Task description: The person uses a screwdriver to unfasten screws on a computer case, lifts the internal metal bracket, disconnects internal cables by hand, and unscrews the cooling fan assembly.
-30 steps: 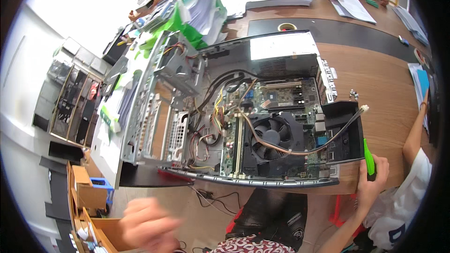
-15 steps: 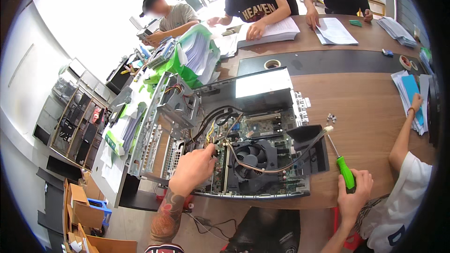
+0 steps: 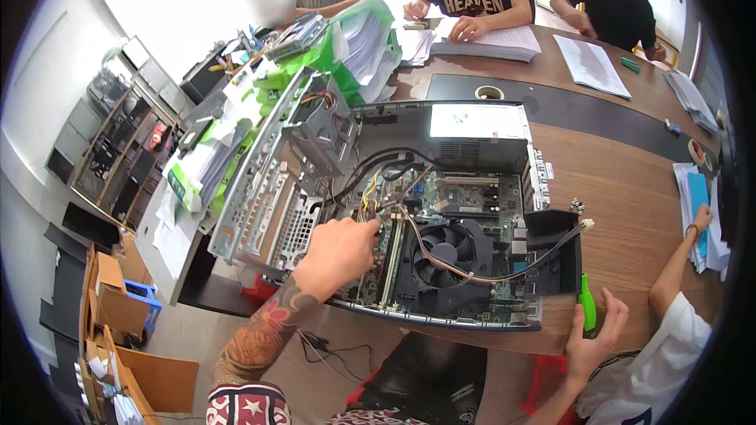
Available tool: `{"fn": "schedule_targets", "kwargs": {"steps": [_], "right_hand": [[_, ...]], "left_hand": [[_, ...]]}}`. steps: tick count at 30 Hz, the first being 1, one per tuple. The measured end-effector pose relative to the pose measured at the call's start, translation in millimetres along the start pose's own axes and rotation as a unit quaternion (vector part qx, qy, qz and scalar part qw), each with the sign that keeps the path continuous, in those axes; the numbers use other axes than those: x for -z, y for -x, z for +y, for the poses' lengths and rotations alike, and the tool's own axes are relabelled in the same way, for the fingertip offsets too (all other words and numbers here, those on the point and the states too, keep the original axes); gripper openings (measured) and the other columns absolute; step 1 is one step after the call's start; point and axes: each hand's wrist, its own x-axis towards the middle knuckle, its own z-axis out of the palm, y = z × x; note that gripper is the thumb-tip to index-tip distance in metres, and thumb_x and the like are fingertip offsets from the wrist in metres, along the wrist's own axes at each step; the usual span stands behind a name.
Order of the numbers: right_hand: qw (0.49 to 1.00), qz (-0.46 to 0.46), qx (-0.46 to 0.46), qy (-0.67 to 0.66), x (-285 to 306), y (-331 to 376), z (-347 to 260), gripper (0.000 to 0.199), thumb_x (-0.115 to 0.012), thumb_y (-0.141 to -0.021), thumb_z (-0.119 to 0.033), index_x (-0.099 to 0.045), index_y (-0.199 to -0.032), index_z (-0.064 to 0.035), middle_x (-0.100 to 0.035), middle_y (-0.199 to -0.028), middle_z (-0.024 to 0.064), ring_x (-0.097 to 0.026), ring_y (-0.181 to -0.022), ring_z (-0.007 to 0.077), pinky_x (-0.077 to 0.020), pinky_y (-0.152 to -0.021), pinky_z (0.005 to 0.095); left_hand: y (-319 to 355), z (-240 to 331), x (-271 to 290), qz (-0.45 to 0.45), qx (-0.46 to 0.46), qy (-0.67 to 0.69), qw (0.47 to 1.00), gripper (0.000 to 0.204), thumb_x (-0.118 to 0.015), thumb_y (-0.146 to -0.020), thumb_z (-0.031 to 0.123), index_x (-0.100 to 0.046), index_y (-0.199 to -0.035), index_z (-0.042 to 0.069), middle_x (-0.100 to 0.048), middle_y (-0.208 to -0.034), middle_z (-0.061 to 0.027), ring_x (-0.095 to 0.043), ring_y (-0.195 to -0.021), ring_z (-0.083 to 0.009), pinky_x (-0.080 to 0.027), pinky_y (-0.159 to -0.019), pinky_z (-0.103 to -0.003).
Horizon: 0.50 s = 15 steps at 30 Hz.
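Observation:
An open desktop computer case (image 3: 480, 122) lies flat on the wooden table, showing its motherboard, a black fan (image 3: 445, 256) and a swung-up metal drive cage (image 3: 268, 189). My left hand (image 3: 339, 248), on a tattooed forearm, reaches into the case. Its fingers are curled on a bundle of coloured wires (image 3: 368, 208) beside the memory slots. My right hand (image 3: 591, 338) grips a green-handled screwdriver (image 3: 587, 303), upright at the case's near right corner.
Three people sit at the far side of the table with paper stacks (image 3: 492, 39). A co-worker in a white shirt (image 3: 677, 346) sits at my right, one arm stretched toward blue papers (image 3: 697, 205). Green-and-white bags (image 3: 354, 39) lie left, and cardboard boxes (image 3: 110, 299) stand on the floor.
My left hand has risen from below the table edge into the case and settled on the wires. The right hand keeps the screwdriver at the same corner.

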Motion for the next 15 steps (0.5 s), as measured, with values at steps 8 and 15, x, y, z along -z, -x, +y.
{"fn": "schedule_targets", "kwargs": {"steps": [8, 15], "right_hand": [[0.926, 0.046, 0.258, -0.271, 24, -17, -129, 0.022, -0.066, -0.075, -0.011, -0.066, -0.093, 0.0021, -0.055, -0.074, 0.0129, -0.051, -0.066, 0.0257, -0.0415, -0.062, 0.0380], [0.932, -0.177, 0.290, -0.129, -11, -17, -159, 0.029, -0.079, -0.080, -0.029, -0.070, -0.095, -0.0061, -0.061, -0.087, 0.0013, -0.058, -0.068, 0.0185, -0.0446, -0.059, 0.0317]], "left_hand": [[-1, -1, -4, -0.060, 0.017, -0.065, 0.996, 0.026, -0.062, -0.090, 0.031, -0.071, -0.084, 0.008, -0.070, -0.074, -0.0188, -0.070, -0.072, -0.0399, -0.055, -0.066, -0.050], [-6, 1, -6, -0.014, 0.016, -0.012, 1.000, 0.024, -0.065, -0.089, 0.027, -0.072, -0.080, 0.006, -0.067, -0.071, -0.0208, -0.068, -0.071, -0.0416, -0.054, -0.067, -0.051]]}}
